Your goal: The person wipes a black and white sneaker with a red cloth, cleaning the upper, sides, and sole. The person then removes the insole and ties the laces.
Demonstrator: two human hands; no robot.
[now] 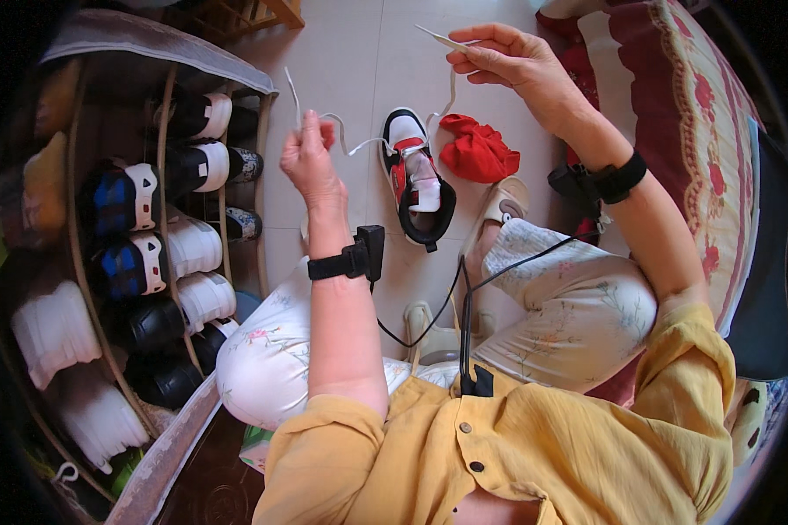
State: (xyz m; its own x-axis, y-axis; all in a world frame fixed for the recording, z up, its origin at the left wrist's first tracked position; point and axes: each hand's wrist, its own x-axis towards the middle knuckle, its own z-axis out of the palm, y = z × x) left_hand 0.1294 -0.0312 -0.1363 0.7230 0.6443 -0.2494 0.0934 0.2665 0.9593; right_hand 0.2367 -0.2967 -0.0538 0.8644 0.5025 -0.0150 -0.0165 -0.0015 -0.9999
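Observation:
A white, red and black sneaker (427,229) stands on the floor between my hands, its toe pointing away from me. White shoelace (345,144) runs from its lowest eyelets out to both sides. My left hand (311,157), left of the shoe, is closed on one end of the lace, and the tip sticks up above the fingers. Raised at the far right, my right hand (503,59) pinches the other end between thumb and fingers. The upper part of the sneaker lies loose, its tongue (425,194) showing. A crumpled red cloth (477,150) lies right of the shoe.
On the left stands a shoe rack (83,262) holding several pairs of shoes. A bed with a flowered cover (696,157) borders the right side. My slippered foot (499,210) rests near the sneaker. Black cables (429,328) run from my wristbands to my chest.

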